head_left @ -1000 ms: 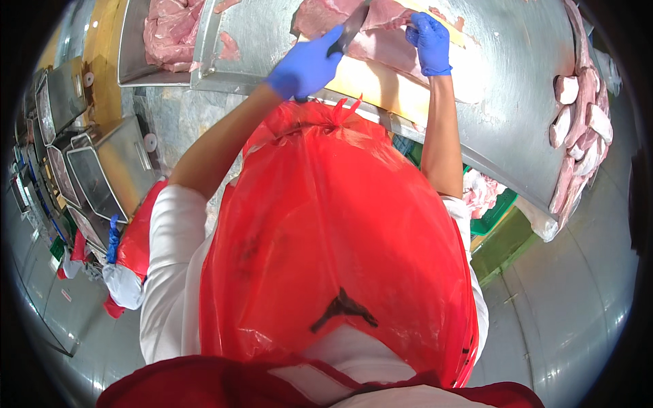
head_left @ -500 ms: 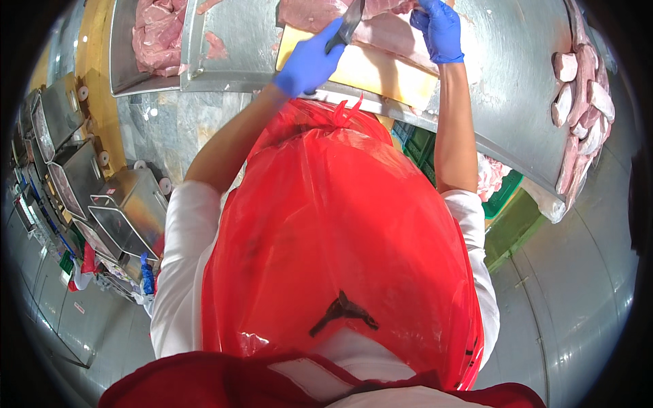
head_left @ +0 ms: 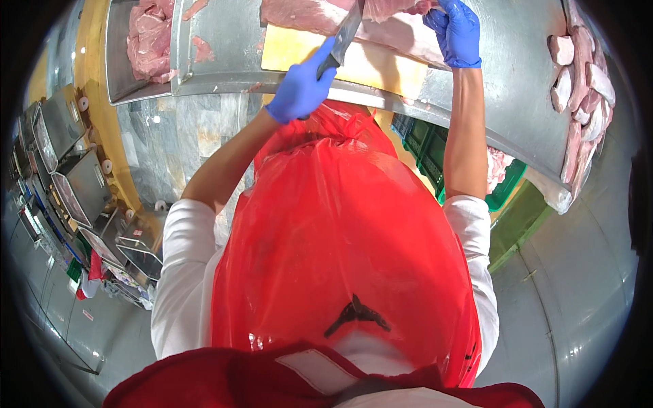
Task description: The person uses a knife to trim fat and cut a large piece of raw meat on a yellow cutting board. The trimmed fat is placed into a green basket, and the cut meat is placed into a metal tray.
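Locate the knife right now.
In the head view, the knife is at upper centre, held in the left hand, its blade pointing over the yellow board to the pink meat.

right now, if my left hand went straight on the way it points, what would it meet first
Most likely the pink meat at the yellow board's far side: the left hand points forward and rightward, its knife leading. Whether the knife already touches the meat is hard to tell.
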`<state>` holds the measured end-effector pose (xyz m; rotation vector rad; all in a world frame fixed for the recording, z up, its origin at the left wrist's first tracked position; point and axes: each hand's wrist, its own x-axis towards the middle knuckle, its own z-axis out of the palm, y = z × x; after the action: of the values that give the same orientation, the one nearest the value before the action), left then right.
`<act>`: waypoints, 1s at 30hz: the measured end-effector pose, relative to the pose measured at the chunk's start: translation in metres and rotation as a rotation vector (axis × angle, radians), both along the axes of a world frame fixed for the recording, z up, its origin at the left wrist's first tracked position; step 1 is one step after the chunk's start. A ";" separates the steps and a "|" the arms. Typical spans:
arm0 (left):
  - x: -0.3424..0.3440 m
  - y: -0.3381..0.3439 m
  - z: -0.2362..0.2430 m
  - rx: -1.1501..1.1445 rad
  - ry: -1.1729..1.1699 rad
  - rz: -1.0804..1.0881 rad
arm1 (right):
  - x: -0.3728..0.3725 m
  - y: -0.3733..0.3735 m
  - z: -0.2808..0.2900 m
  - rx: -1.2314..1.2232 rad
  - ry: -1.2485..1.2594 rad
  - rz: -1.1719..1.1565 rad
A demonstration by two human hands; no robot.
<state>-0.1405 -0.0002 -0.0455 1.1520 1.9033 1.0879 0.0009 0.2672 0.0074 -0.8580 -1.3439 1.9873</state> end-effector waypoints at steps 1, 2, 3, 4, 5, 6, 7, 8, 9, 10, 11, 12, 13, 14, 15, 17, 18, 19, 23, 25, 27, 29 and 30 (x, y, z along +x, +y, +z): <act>0.002 0.005 0.003 -0.023 -0.030 0.012 | 0.006 -0.001 -0.001 0.007 0.011 0.000; -0.009 0.034 0.035 -0.396 -0.134 -0.015 | 0.008 0.000 -0.002 -0.016 0.027 0.007; -0.009 0.052 0.040 -0.402 -0.171 -0.019 | 0.009 0.004 0.000 -0.043 0.039 0.022; -0.008 0.062 0.038 -0.407 -0.208 -0.022 | 0.010 0.005 0.002 -0.070 0.052 0.037; 0.004 0.042 0.023 -0.207 -0.127 -0.012 | 0.014 0.001 0.006 -0.038 0.100 0.051; 0.016 0.018 -0.004 0.008 -0.032 -0.004 | 0.017 0.006 0.009 -0.073 0.121 0.046; 0.020 0.012 -0.008 0.065 -0.038 -0.008 | 0.023 0.011 0.009 -0.109 0.138 0.033; 0.024 0.006 -0.012 0.120 -0.041 -0.009 | 0.030 0.013 0.009 -0.148 0.154 0.018; 0.026 0.004 -0.003 0.014 -0.138 -0.017 | 0.031 0.012 0.014 -0.166 0.203 0.026; 0.022 0.015 0.008 -0.152 -0.269 -0.014 | 0.032 0.014 0.015 -0.211 0.214 0.046; 0.018 0.028 0.019 -0.323 -0.382 -0.007 | 0.032 0.017 0.015 -0.255 0.224 0.066; 0.013 0.043 0.001 -0.222 -0.276 -0.006 | 0.026 0.018 0.018 -0.300 0.240 0.103; 0.017 0.050 0.007 -0.232 -0.409 0.021 | 0.023 0.019 0.024 -0.320 0.254 0.072; 0.020 0.054 0.014 -0.241 -0.542 0.049 | 0.025 0.015 0.029 -0.321 0.236 0.068; 0.025 0.043 0.014 -0.200 -0.574 0.024 | 0.025 0.018 0.039 -0.305 0.227 0.068; 0.045 0.002 0.001 -0.070 -0.542 0.006 | 0.031 0.020 0.052 -0.296 0.135 -0.014; 0.042 0.014 -0.003 -0.089 -0.435 0.007 | 0.032 0.025 0.051 -0.281 0.188 0.009; 0.043 0.026 -0.004 -0.118 -0.335 0.020 | 0.036 0.028 0.046 -0.279 0.234 0.039; 0.040 0.073 0.020 -0.291 -0.217 0.011 | 0.046 0.039 0.046 -0.307 0.330 0.115; 0.052 0.050 0.020 -0.207 -0.239 0.014 | 0.053 0.042 0.050 -0.267 0.332 0.106; 0.060 0.023 0.006 -0.106 -0.298 -0.030 | 0.068 0.040 0.059 -0.264 0.242 -0.010; 0.050 0.043 0.020 -0.178 -0.415 -0.052 | 0.079 0.041 0.054 -0.272 0.325 -0.007; 0.042 0.058 0.026 -0.256 -0.484 -0.049 | 0.082 0.042 0.050 -0.279 0.368 0.001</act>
<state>-0.0981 0.0581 -0.0191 0.7101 1.5674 0.9576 0.0830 0.3092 0.0578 -0.5683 -0.8740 2.2337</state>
